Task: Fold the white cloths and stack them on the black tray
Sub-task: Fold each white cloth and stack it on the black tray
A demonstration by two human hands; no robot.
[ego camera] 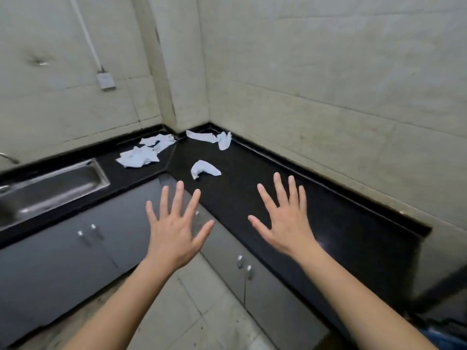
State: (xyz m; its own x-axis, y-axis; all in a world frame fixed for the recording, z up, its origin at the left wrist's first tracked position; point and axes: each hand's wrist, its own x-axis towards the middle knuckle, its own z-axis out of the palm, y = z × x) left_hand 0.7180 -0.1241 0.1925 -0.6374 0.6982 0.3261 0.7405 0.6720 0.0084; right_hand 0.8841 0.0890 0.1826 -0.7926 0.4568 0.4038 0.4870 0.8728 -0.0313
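White cloths point(205, 169) lie crumpled beyond both hands; left hand point(174, 231) and right hand point(285, 223) hover spread, empty. Nothing folded yet; next, reach the nearest cloth.

The sink point(58, 185) runs off the left edge; only a bit of a tap point(10, 158) behind it shows. Far right of the sink, a blurred blue object point(447, 337) is cut by the bottom corner.
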